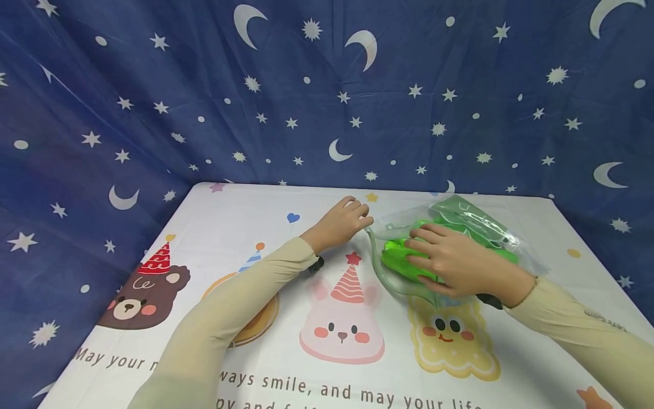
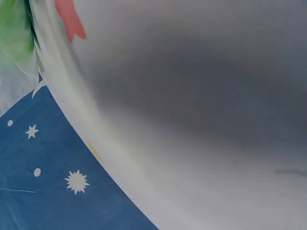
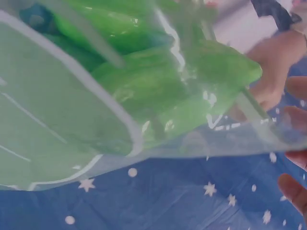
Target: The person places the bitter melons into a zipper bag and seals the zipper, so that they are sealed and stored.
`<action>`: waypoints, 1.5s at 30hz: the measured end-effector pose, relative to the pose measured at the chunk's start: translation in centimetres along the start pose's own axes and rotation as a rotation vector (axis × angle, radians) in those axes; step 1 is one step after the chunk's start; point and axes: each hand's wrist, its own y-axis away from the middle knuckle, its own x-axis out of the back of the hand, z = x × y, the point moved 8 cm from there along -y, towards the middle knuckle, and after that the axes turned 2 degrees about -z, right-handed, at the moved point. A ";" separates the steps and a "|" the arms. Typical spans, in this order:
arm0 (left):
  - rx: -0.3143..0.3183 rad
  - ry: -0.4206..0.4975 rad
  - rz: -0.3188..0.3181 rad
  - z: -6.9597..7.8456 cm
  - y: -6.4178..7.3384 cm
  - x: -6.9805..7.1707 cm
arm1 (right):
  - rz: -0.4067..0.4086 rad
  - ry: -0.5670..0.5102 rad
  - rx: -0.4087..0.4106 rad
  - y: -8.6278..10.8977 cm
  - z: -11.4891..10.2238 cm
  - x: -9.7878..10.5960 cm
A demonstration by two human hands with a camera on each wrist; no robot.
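Observation:
A clear plastic bag with green printed panels and a green tube-like handle lies at the right of the table. Inside its mouth show bright green, ridged, long pieces; through the film in the right wrist view, a green piece tapers to a blunt tip. My left hand pinches the upper end of the handle at the bag's left side. My right hand lies over the green pieces with its fingers spread, fingertips at their near side. In the right wrist view its fingers show at the right edge.
A white tablecloth with printed cartoon animals and lettering covers the table. Behind and to the left hangs a dark blue curtain with moons and stars, close to the table's far edge.

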 end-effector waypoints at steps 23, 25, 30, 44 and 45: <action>0.050 0.041 0.082 1.5 0.6 4.6 | -0.272 0.095 -0.042 -1.1 0.1 -3.2; 0.056 0.050 0.097 1.6 0.6 5.1 | -0.285 0.099 -0.063 -0.8 0.4 -3.3; 0.046 0.054 0.143 2.2 0.3 6.5 | -0.218 0.091 -0.077 -0.4 0.7 -2.9; 0.181 -0.004 0.190 1.2 0.1 8.4 | 0.016 0.079 -0.134 -1.5 1.5 1.0; 0.200 -0.002 0.185 1.0 0.2 8.4 | 0.018 0.065 -0.143 -1.5 1.6 1.2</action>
